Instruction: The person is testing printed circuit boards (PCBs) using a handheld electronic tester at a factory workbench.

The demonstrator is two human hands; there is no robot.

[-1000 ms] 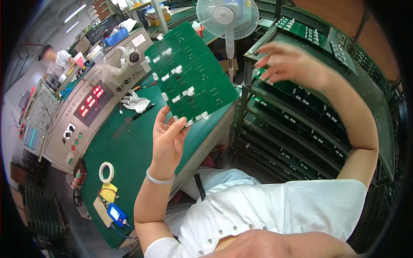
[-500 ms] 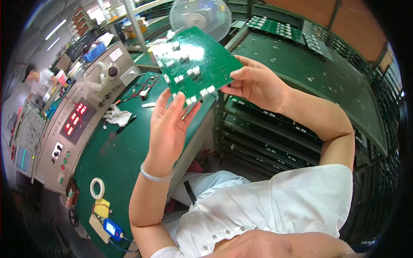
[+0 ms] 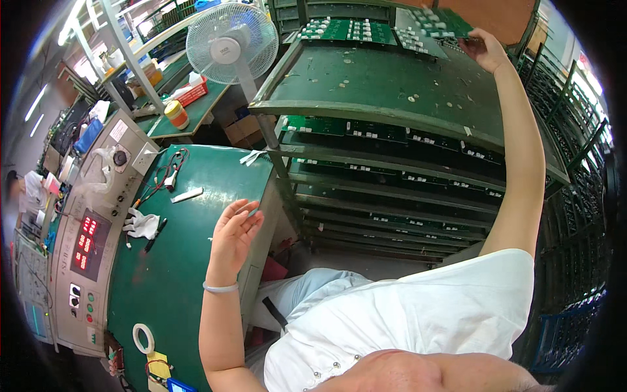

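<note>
At the far right, my right hand [image 3: 483,51] pinches the near right corner of a green circuit board [image 3: 444,23] with white connectors. The board is blurred and hangs over the back of the rack's top shelf [image 3: 385,81]. Beside it on that shelf, more boards [image 3: 369,31] with white connectors lie in a row along the far edge. Above the right edge of the green workbench [image 3: 189,261], my left hand [image 3: 234,236] is raised with nothing visible in it. Its fingers are loosely bent and a little apart.
Lower rack shelves hold more boards [image 3: 379,130]. A fan [image 3: 232,49] stands behind the bench. A test instrument [image 3: 85,245] with red digits lines the bench's left side. A white glove [image 3: 140,224], a pen [image 3: 155,235], wires [image 3: 173,171] and a tape roll [image 3: 143,338] lie on the bench.
My left hand has let go of the circuit board and dropped slightly. My right hand has carried the board away, up and right, over the rack's top shelf. The view has turned toward the rack.
</note>
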